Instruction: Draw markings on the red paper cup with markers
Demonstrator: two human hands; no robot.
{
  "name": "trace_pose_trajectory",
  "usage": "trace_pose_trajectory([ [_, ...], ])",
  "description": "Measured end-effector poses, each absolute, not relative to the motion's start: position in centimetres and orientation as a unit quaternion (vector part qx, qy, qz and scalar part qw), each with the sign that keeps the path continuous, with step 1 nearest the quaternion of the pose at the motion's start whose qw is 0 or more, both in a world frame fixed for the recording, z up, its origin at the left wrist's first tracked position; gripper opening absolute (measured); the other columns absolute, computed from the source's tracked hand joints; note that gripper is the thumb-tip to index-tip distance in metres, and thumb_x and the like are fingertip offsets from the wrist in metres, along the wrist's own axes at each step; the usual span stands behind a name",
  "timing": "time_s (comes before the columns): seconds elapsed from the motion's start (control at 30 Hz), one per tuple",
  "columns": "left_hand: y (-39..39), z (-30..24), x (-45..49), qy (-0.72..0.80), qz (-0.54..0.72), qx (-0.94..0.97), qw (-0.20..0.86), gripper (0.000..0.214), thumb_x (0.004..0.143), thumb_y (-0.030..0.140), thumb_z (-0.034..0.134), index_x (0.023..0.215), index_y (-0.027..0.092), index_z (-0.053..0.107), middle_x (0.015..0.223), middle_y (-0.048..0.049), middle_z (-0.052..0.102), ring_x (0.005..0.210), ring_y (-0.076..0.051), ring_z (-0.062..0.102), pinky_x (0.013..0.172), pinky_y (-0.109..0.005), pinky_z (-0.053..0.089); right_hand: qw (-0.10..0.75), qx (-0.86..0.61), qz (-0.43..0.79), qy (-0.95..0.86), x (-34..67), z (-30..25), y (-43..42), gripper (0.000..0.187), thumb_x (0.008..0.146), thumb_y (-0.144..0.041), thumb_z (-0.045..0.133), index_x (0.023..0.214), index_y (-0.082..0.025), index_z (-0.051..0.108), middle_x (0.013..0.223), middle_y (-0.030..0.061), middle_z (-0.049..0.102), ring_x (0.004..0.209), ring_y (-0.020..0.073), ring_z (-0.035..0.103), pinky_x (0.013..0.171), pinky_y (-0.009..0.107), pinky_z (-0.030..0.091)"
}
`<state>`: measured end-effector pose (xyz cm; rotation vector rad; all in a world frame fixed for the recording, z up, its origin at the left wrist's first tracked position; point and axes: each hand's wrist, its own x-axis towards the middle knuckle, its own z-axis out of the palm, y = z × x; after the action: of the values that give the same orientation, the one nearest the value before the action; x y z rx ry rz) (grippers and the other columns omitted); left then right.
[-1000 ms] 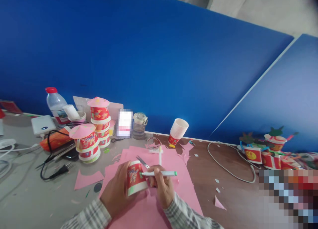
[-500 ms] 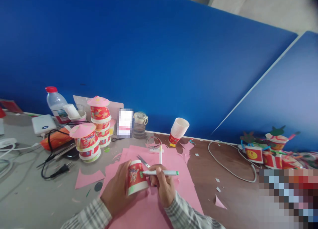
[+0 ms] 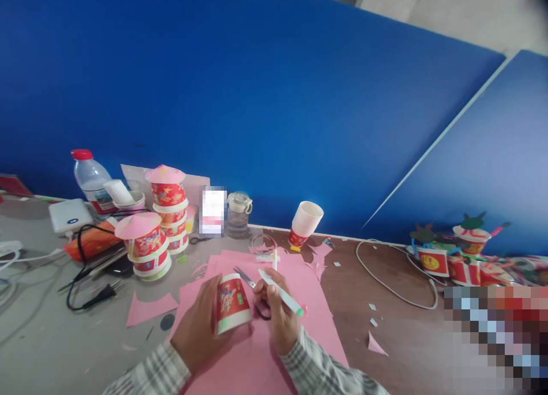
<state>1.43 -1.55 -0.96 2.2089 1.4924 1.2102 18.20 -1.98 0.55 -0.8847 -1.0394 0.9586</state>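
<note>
My left hand (image 3: 201, 321) is wrapped round a red paper cup (image 3: 232, 301) with printed figures and a green patch, tilted over the pink paper (image 3: 252, 361). In my right hand (image 3: 280, 315) is a white marker (image 3: 282, 293) with a green end, pinched between thumb and fingers; its tip points up and left, apart from the cup. Scissors (image 3: 245, 276) lie on the paper behind the cup, their handle partly hidden by my right hand. Just beyond that hand, another marker with a yellow end (image 3: 275, 260) rests on the paper.
Two towers of red cups with pink paper cones (image 3: 138, 226) stand at left. A stack of paper cups (image 3: 306, 221) leans near the blue partition (image 3: 274, 109). A water jar (image 3: 238, 215), a black plug (image 3: 100, 295), a white cable (image 3: 394, 298) and paper scraps lie around.
My right hand has drawn the marker's tip away from the cup and turned it upward, its green end now lower. The left hand still holds the cup. The view has shifted slightly.
</note>
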Motion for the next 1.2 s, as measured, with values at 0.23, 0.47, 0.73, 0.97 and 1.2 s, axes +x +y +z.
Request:
trace_pose_trajectory([
  [0.23,-1.7,0.0,1.5,0.518,0.422,0.732,0.134,0.082,0.05,0.056,0.065,0.117,0.024,0.03,0.109,-0.0073,0.05,0.099,-0.029,0.049,0.075,-0.043,0.05,0.573,-0.439,0.349,-0.597,18.5,0.4,-3.2,0.017,0.075,-0.027,0.052,0.088,-0.024,0.063,0.069,0.0006,0.059,0.057,0.0191,0.055,0.054,0.03,0.045],
  [0.47,-1.6,-0.1,1.6,0.508,0.42,0.741,0.131,0.08,0.052,0.055,0.067,0.116,0.025,0.031,0.107,-0.0074,0.05,0.097,-0.028,0.051,0.076,-0.042,0.05,0.599,-0.395,0.413,-0.561,18.6,0.3,-3.0,0.033,0.079,-0.043,0.045,0.101,-0.023,0.059,0.068,0.0018,0.059,0.053,0.0195,0.055,0.05,0.031,0.047],
  [0.73,-1.6,-0.3,1.5,0.512,0.41,0.744,0.129,0.085,0.049,0.054,0.069,0.118,0.025,0.028,0.11,-0.0081,0.049,0.099,-0.029,0.049,0.075,-0.042,0.05,0.63,-0.404,0.45,-0.487,18.2,0.0,-2.7,0.035,0.078,-0.046,0.047,0.099,-0.021,0.06,0.058,-0.0006,0.059,0.041,0.0155,0.052,0.043,0.029,0.048],
  [0.97,-1.6,-0.4,1.5,0.516,0.404,0.745,0.127,0.083,0.051,0.054,0.067,0.118,0.023,0.029,0.11,-0.0087,0.049,0.099,-0.029,0.049,0.076,-0.042,0.05,0.62,-0.414,0.431,-0.508,18.2,0.0,-3.1,0.04,0.076,-0.05,0.047,0.097,-0.02,0.062,0.063,0.0018,0.06,0.047,0.017,0.055,0.046,0.03,0.049],
  [1.2,-1.7,-0.7,1.5,0.528,0.397,0.74,0.128,0.089,0.047,0.055,0.069,0.12,0.023,0.027,0.112,-0.0093,0.048,0.098,-0.03,0.05,0.074,-0.042,0.051,0.623,-0.436,0.412,-0.502,17.6,-0.3,-2.7,0.027,0.077,-0.035,0.05,0.1,-0.022,0.058,0.056,-0.0021,0.057,0.043,0.015,0.05,0.043,0.026,0.044],
])
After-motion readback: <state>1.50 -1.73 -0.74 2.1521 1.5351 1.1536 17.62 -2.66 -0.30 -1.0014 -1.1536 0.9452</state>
